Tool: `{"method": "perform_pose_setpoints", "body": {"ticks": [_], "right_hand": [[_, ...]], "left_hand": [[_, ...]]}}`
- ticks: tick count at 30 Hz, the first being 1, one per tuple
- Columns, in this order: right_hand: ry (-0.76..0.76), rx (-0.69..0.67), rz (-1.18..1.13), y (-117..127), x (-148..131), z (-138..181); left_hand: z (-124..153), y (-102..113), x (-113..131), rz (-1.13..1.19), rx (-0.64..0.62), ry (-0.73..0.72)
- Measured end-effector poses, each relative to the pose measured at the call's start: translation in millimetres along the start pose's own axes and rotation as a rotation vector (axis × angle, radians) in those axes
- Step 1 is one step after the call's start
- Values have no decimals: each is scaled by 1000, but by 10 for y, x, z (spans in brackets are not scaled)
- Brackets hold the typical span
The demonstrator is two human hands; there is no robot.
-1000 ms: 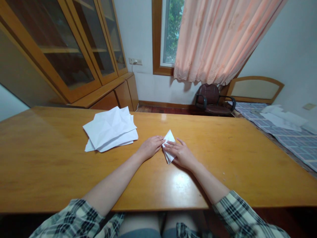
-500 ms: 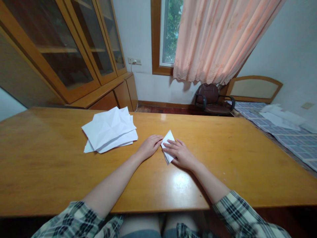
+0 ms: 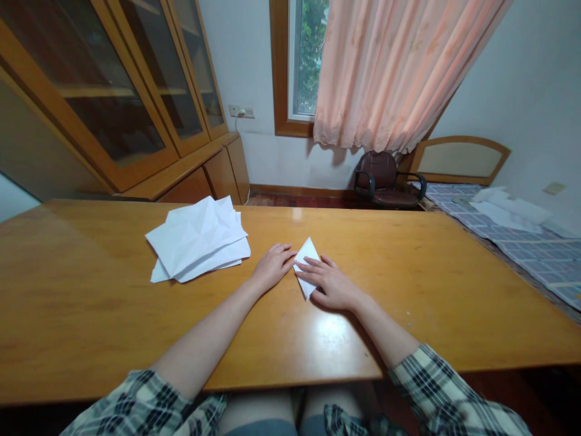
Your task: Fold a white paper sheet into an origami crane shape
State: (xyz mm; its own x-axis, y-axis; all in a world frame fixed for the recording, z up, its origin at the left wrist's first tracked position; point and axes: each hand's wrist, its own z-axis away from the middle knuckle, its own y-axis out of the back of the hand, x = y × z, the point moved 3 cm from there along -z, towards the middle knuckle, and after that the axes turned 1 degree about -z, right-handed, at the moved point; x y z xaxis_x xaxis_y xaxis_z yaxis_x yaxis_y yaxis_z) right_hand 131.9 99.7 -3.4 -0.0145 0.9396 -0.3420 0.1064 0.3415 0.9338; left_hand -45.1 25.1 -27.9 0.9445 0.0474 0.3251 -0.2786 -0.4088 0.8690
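Observation:
A small piece of folded white paper (image 3: 308, 248), diamond-shaped with its points toward and away from me, lies on the wooden table (image 3: 390, 260). My right hand (image 3: 333, 284) rests over its right side with fingers stretched across it, pressing it down. At the paper's left corner is my left hand (image 3: 274, 266), its fingers extended, fingertips touching or nearly touching the edge. The underside of the paper and part of its right side are hidden.
A pile of creased white sheets (image 3: 197, 239) lies on the table to the left. Beyond the table stand a glass-door cabinet (image 3: 136, 91), a brown armchair (image 3: 381, 175) and a bed (image 3: 508, 218) with papers on it.
The folded paper now lies flatter, its lower layers closed together under my right fingers. Both hands stay almost in place; the view has shifted slightly.

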Motion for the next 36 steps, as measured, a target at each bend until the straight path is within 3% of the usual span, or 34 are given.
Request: {"method": "perform_pose_setpoints", "body": {"ticks": [8, 12, 15, 18, 36], "right_hand": [[15, -12, -47, 19, 17, -6], [40, 107, -127, 117, 88, 26], [-19, 195, -139, 179, 160, 54], [-74, 186, -128, 180, 190, 64], [-74, 33, -171, 134, 209, 71]], "left_hand": [[26, 15, 118, -88, 42, 56], [31, 22, 170, 19, 75, -75], [40, 1, 208, 96, 34, -191], [57, -40, 221, 135, -39, -223], [187, -59, 423, -29, -260, -20]]}}
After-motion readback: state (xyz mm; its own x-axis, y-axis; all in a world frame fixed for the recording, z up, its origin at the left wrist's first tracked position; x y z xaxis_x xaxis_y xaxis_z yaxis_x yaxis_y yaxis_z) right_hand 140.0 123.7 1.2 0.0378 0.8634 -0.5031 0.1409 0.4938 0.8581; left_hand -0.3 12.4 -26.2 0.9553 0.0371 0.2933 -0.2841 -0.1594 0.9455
